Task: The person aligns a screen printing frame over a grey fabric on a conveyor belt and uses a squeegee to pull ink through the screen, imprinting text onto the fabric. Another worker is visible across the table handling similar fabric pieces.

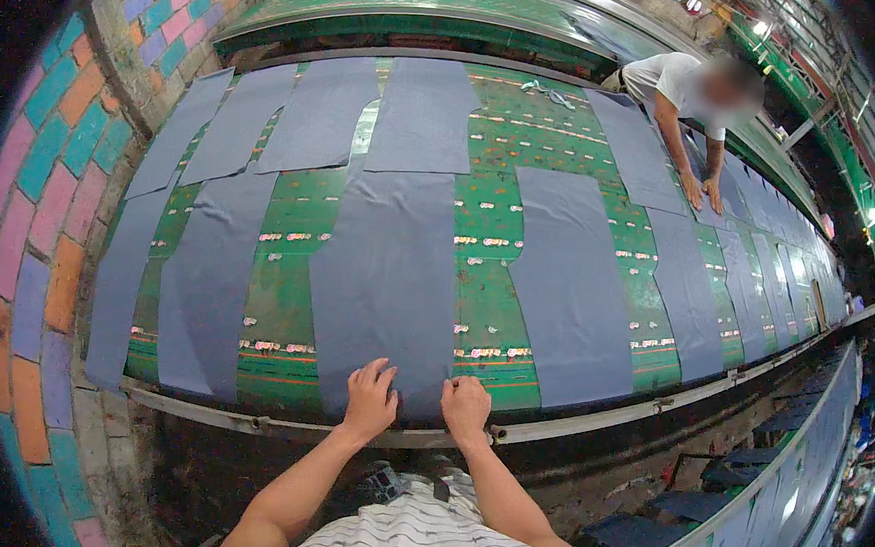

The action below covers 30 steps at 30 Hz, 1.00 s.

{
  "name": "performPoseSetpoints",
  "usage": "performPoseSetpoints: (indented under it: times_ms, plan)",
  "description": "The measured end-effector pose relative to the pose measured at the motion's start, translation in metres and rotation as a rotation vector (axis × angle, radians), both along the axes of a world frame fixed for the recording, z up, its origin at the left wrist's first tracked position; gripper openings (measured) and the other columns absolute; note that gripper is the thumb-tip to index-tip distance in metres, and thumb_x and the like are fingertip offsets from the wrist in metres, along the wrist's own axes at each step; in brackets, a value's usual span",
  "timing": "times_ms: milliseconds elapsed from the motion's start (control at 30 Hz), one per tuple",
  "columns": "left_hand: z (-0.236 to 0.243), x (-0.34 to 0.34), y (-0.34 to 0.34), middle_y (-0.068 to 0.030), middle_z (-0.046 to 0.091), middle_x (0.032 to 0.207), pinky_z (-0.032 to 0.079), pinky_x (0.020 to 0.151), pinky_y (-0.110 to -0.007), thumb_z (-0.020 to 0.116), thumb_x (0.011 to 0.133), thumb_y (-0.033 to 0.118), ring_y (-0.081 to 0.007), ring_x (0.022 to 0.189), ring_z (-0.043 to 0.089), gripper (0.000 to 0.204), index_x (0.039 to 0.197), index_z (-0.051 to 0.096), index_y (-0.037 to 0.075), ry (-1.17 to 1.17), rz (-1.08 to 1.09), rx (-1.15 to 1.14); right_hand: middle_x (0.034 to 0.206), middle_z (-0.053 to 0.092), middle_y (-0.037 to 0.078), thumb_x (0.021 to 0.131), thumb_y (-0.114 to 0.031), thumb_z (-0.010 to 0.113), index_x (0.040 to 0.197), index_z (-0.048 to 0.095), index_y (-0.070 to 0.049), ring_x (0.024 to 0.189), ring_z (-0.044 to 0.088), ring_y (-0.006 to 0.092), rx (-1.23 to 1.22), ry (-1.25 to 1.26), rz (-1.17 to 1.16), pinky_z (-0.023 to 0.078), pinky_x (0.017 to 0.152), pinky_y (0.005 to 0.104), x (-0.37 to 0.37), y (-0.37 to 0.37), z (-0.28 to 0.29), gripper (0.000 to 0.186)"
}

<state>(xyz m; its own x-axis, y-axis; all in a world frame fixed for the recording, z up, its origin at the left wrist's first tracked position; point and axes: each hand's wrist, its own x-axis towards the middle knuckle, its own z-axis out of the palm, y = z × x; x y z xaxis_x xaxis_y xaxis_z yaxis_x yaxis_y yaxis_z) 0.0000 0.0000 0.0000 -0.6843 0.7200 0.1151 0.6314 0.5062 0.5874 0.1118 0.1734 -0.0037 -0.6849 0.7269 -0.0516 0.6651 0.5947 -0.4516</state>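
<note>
A blue-grey cut fabric panel (387,280) lies lengthwise on the green printing table (495,312) in front of me, with soft wrinkles along it. My left hand (371,402) rests on its near end, fingers slightly bent and apart. At the panel's near right corner, my right hand (465,408) is closed with the fingertips pinching the fabric edge. Another panel (572,292) lies flat to the right, with a strip of green table between. To the left is a further wrinkled panel (207,279).
Across the table at the right, a person in a white shirt (670,77) presses both hands on a panel (699,179). A small crumpled cloth (549,93) lies at the far side. A metal rail (589,418) borders the near edge. A painted brick wall (46,209) stands left.
</note>
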Motion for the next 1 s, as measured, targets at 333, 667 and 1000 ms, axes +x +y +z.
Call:
performPoseSetpoints:
  times_ms: [333, 667, 1000]
  plan:
    - [0.016, -0.009, 0.001, -0.0181, 0.051, 0.138, 0.033, 0.109, -0.054, 0.068, 0.081, 0.009, -0.0352, 0.130, 0.047, 0.047, 0.127, 0.061, 0.001, 0.032, 0.016, 0.007, 0.088, 0.070, 0.018, 0.089, -0.028, 0.066, 0.085, 0.072, -0.003, 0.085, 0.068, 0.0368, -0.076, 0.118, -0.034, 0.052, 0.077, 0.0507, -0.004, 0.004, -0.015, 0.026]
    - [0.020, -0.006, -0.012, -0.0185, 0.051, 0.138, 0.033, 0.109, -0.053, 0.069, 0.081, 0.011, -0.0359, 0.129, 0.048, 0.048, 0.127, 0.062, 0.001, 0.036, 0.035, -0.001, 0.097, 0.066, 0.018, 0.086, -0.027, 0.074, 0.100, 0.069, 0.000, 0.093, 0.066, 0.0355, -0.143, 0.138, -0.093, 0.051, 0.083, 0.0457, 0.007, 0.018, 0.001, 0.030]
    - [0.026, -0.070, -0.098, -0.0160, 0.051, 0.138, 0.034, 0.109, -0.052, 0.072, 0.079, 0.012, -0.0364, 0.130, 0.048, 0.051, 0.128, 0.061, 0.004, 0.107, 0.110, 0.004, 0.104, 0.063, 0.016, 0.087, -0.021, 0.070, 0.107, 0.064, -0.003, 0.094, 0.064, 0.0351, -0.082, 0.287, 0.034, 0.052, 0.081, 0.0457, -0.071, -0.049, 0.019, 0.028]
